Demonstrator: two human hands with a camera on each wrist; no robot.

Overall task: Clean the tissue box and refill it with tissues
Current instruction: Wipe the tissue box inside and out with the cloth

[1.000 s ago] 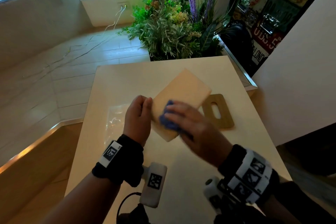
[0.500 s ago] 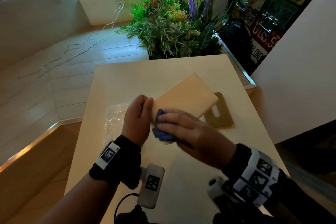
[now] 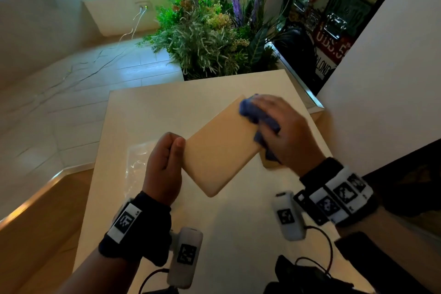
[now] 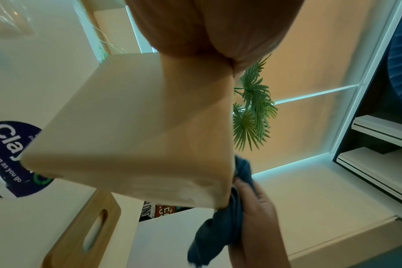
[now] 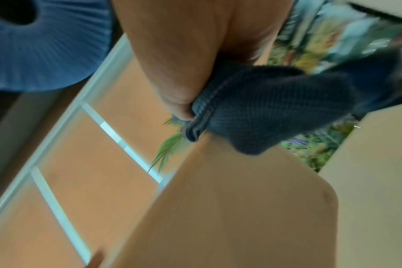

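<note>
The cream tissue box (image 3: 219,145) is held tilted above the table, its plain broad side facing up. My left hand (image 3: 164,162) grips its near-left edge, thumb on top. My right hand (image 3: 281,131) presses a blue cloth (image 3: 255,114) against the box's far right corner; in the right wrist view the thumb pinches the cloth (image 5: 264,108) against the box (image 5: 230,208). In the left wrist view the box (image 4: 138,136) fills the middle, with the cloth (image 4: 220,232) at its lower corner. The wooden lid (image 4: 80,235) with its slot lies flat on the table.
A clear plastic tissue pack (image 3: 138,162) lies on the beige table (image 3: 148,107) left of my left hand. A planter of green and purple foliage (image 3: 214,38) stands behind the table. A white wall panel (image 3: 381,67) rises at the right; the floor drops away left.
My right hand has swept the cloth from the box's near left edge up to its far right corner. The box has risen slightly and now covers most of the lid.
</note>
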